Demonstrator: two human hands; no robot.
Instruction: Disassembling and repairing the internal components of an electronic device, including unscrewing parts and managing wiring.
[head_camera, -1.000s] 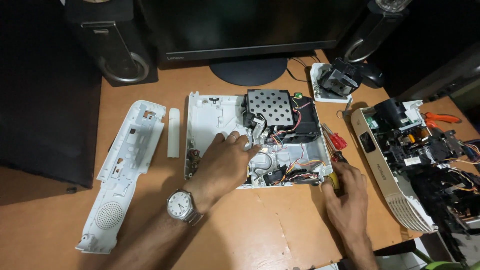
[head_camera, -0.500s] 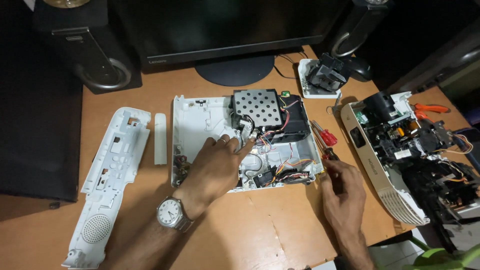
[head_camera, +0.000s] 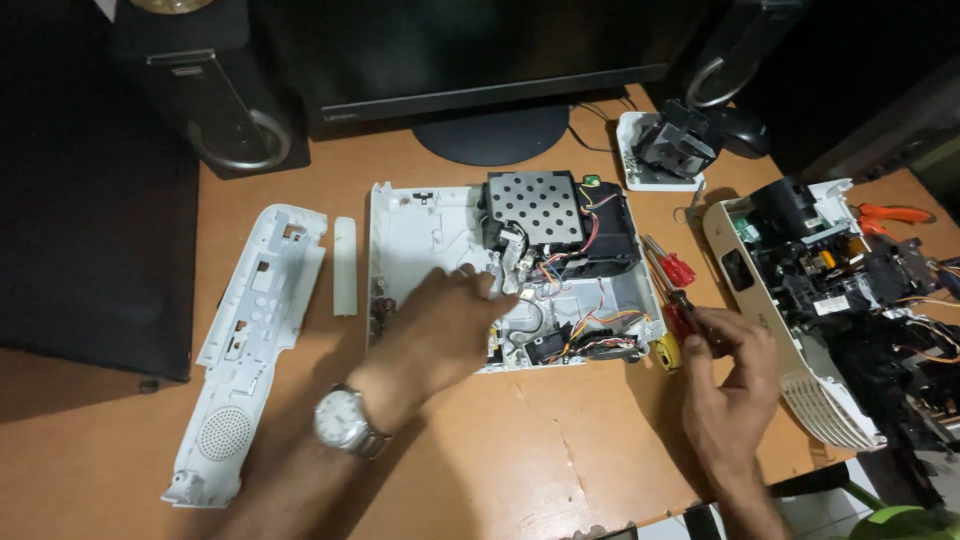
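Opened white casing (head_camera: 430, 235), lying flat on the wooden bench (head_camera: 520, 450) in front of the monitor stand (head_camera: 492, 135). The left hand (head_camera: 440, 325) rests palm down on the casing's lower left part, fingers spread and flat, its grip released and closed on nothing; 0.5 s earlier the same hand lay on the same spot with the fingers pointing the same way, so its position on the casing is unchanged. A wristwatch (head_camera: 342, 420) sits on the left wrist.

The casing holds a perforated metal plate (head_camera: 535, 208) at its upper middle, a black block behind that plate, and loose coloured wires (head_camera: 590, 325) along its lower right edge.

The right hand (head_camera: 730, 385), at the casing's right edge, has its grip clenched around a red-handled screwdriver (head_camera: 680, 318); as in the earlier frame it stays beside the casing's lower right corner. 2 more red-handled screwdrivers (head_camera: 672, 265) lie just beside it on the bench.

Left of the casing lie a small white strip (head_camera: 344, 265) and a long white cover panel (head_camera: 250, 340). To the right sits a second opened device (head_camera: 820, 300) with black parts exposed, and orange-handled pliers (head_camera: 895, 215) beyond it.
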